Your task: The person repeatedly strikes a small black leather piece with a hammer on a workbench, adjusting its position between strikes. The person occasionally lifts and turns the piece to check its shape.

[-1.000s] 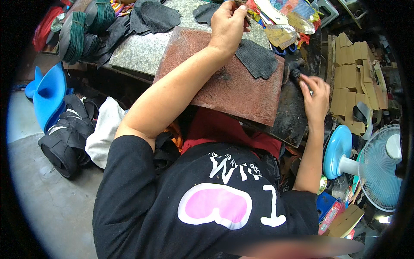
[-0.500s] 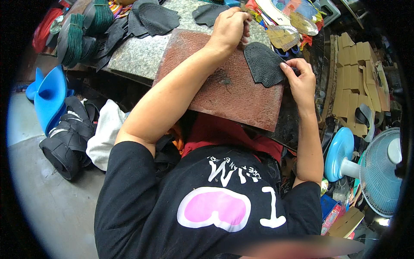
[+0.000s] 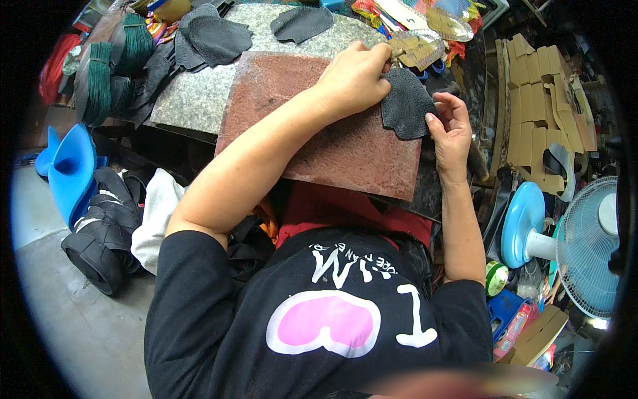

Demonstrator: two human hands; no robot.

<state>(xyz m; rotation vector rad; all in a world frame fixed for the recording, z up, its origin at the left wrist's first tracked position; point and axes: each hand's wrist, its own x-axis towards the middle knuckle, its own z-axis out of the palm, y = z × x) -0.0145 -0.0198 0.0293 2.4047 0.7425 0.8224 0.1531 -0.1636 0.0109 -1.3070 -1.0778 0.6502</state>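
Left hand (image 3: pixel 355 78), one: at one o'clock of the board's centre, fingers curled inward, thumb tip at the nine-o'clock edge of a black leather piece; whether anything is held inside cannot be told. Right hand (image 3: pixel 453 133), one: at three o'clock, thumb and fingers pinching that same piece by its three-o'clock edge.

Black leather piece (image 3: pixel 407 105), one: grained, rounded at the top, irregular along the lower edge; between two and three o'clock, over the board's edge, between the two hands.

Red-brown board (image 3: pixel 345 156), one: rough-faced, scuffed, tilted in outline, before the person's lap.

Speckled grey slab (image 3: pixel 193 100), one: beyond the board, running from ten to one o'clock.

Dark leather pieces (image 3: pixel 216 40), several: overlapping, at eleven o'clock. Single dark piece (image 3: pixel 302 25): lying apart, at twelve.

Gold-toned flat shape (image 3: pixel 420 50), one: at two o'clock, just beyond the leather.

Green cord bundles (image 3: pixel 98 83): toward ten o'clock.

White cloth (image 3: pixel 156 216) and black rolled strip (image 3: pixel 96 256): at eight.

Folded cardboard (image 3: pixel 538 113): stacked, at three.

Pale-blue fan (image 3: pixel 588 246), one: at four.
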